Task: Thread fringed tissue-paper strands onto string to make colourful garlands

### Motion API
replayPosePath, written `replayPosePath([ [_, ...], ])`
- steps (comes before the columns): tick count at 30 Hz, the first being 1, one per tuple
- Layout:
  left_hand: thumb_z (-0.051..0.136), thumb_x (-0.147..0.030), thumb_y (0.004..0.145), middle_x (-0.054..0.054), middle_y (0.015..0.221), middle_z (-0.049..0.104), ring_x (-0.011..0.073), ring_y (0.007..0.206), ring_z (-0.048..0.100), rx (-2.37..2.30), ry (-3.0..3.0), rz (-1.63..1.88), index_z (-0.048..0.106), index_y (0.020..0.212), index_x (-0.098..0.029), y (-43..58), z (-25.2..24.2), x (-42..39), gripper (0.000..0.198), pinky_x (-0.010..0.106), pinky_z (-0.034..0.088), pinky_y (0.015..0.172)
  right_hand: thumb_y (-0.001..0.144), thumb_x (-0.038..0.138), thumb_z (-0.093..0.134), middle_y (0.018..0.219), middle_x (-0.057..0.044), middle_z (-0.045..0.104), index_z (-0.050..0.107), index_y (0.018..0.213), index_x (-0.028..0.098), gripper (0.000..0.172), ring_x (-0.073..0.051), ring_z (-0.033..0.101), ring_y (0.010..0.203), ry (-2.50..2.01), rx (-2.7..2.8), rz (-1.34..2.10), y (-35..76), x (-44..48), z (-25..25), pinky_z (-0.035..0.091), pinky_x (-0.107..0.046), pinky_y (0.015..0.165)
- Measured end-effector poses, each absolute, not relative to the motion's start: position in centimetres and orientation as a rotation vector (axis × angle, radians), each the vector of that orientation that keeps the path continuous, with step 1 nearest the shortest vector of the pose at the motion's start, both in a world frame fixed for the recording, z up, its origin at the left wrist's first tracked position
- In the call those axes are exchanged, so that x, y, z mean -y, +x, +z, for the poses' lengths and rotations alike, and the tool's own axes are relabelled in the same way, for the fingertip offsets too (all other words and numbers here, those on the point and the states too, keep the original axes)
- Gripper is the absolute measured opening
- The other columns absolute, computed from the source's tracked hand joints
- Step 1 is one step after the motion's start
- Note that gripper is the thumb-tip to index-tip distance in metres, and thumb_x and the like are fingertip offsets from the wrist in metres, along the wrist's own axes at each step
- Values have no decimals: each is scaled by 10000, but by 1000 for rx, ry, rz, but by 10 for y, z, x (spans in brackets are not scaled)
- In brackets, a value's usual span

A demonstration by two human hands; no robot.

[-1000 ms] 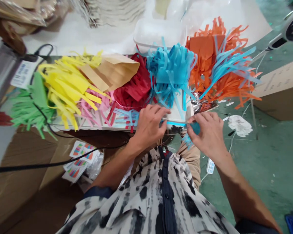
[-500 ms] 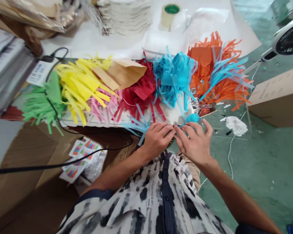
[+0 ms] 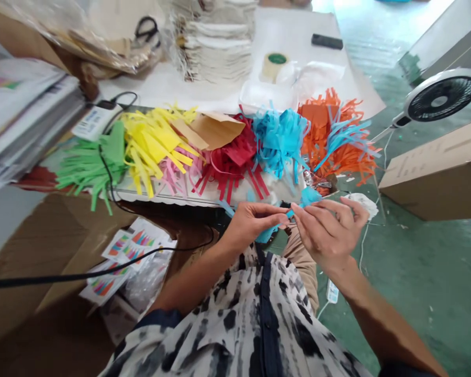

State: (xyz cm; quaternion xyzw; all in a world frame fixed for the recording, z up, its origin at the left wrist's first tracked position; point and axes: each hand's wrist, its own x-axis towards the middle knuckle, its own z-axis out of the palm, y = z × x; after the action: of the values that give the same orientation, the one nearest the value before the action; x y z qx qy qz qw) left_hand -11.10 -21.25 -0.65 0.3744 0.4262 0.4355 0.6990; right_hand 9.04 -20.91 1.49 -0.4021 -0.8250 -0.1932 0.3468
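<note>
near the lap, the left grip (image 3: pixel 256 224) and right grip (image 3: pixel 325 230) pinch narrowly on a thin blue paper strip (image 3: pixel 289 213), fingertip to fingertip; farther off, blue paper fringe (image 3: pixel 280 141) sits on a white tray (image 3: pixel 160 197). close, light pinches suit paper this fine.

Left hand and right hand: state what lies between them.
In the head view, a thin blue paper strip lies between the left hand and the right hand, pinched in the fingers of both.
</note>
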Motion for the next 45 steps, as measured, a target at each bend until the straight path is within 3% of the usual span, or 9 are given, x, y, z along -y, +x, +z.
replayPosePath([
  [6, 983, -458, 664, 35, 724, 755, 119, 634, 647, -865, 775, 930, 819, 795, -153, -115, 3, 210, 370, 238, 523, 634, 964, 291, 739, 874, -5, 814, 830, 962, 323, 97, -246, 732, 933, -1214, 2025, 4, 80, 210, 31, 503, -476, 955],
  [10, 989, -445, 658, 17, 819, 753, 118, 715, 662, -906, 954, 1098, 788, 784, -168, -115, 16, 201, 365, 227, 519, 671, 951, 393, 747, 758, 1, 740, 811, 786, 295, 202, -208, 667, 781, -1254, 1782, 597, 71, 202, 41, 542, -398, 762],
  [14, 974, -468, 682, 26, 886, 769, 123, 779, 676, -865, 1023, 1138, 767, 758, -169, -117, 27, 191, 372, 237, 534, 734, 917, 374, 767, 789, 10, 754, 827, 798, 297, 154, -202, 672, 788, -1199, 1625, 846, 66, 193, 47, 554, -387, 770],
  [20, 988, -471, 667, 5, 769, 747, 106, 694, 647, -880, 1034, 1224, 767, 783, -162, -117, 31, 192, 397, 234, 518, 695, 923, 338, 760, 861, -13, 785, 780, 762, 264, 178, -217, 694, 889, -1176, 1682, 718, 59, 192, 56, 558, -409, 888],
  [27, 999, -471, 641, 36, 807, 794, 161, 750, 736, -900, 932, 1247, 768, 827, -170, -118, 20, 186, 422, 267, 562, 724, 922, 398, 776, 799, 3, 763, 772, 723, 269, 237, -198, 690, 800, -1136, 1706, 757, 53, 166, 55, 565, -392, 830],
  [31, 1003, -420, 644, 37, 813, 801, 172, 751, 747, -963, 867, 1286, 759, 819, -178, -127, 10, 174, 385, 273, 568, 716, 943, 469, 725, 895, -17, 793, 800, 872, 265, 229, -207, 708, 812, -1194, 1689, 549, 53, 82, 56, 566, -374, 788],
  [36, 1008, -355, 646, 13, 823, 793, 157, 765, 733, -1006, 815, 1270, 797, 1008, -209, -141, 3, 162, 444, 250, 551, 717, 985, 332, 562, 1110, -105, 809, 809, 1098, 189, 307, -272, 712, 1029, -1495, 2010, 167, 40, -66, 51, 522, -416, 968],
  [39, 992, -393, 673, 40, 855, 803, 158, 773, 726, -999, 740, 1206, 822, 924, -189, -144, -2, 157, 365, 261, 565, 739, 953, 258, 563, 1237, -159, 785, 797, 1230, 156, 377, -324, 688, 1149, -1778, 2220, 101, 25, -130, 38, 491, -455, 1029],
  [45, 999, -392, 656, 18, 829, 777, 150, 757, 710, -1032, 662, 1258, 810, 871, -203, -146, -11, 147, 343, 254, 570, 732, 792, 172, 730, 1107, -217, 797, 852, 1054, 121, 293, -373, 708, 1073, -1936, 2348, 163, 8, -175, 15, 534, -467, 941],
])
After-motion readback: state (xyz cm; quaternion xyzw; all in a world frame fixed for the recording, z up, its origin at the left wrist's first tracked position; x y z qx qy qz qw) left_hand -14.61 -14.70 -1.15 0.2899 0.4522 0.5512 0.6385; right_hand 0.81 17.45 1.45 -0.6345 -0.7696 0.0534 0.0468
